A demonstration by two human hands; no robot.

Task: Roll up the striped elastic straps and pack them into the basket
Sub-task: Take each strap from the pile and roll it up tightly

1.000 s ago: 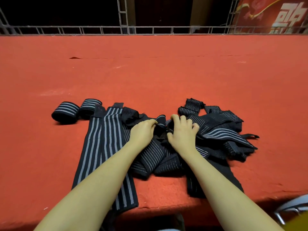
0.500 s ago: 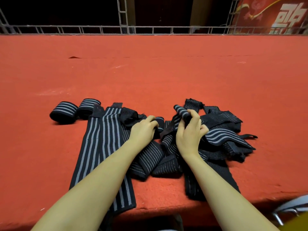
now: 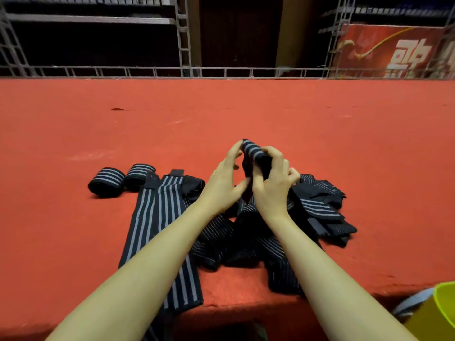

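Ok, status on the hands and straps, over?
Both hands up, fingers on one strap end. Two rolls done at left. Loose pile waiting. Nothing in the way.

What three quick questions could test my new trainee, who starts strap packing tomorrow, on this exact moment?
1. True or false: two finished rolls lie on the red table to the left of the flat strap.
2. Which hand's fingers curl over the top of the raised strap end? A) left hand B) right hand
3. Fill in: the loose pile lies on the person's ___ side.

Key: 1 true; 2 B; 3 right.
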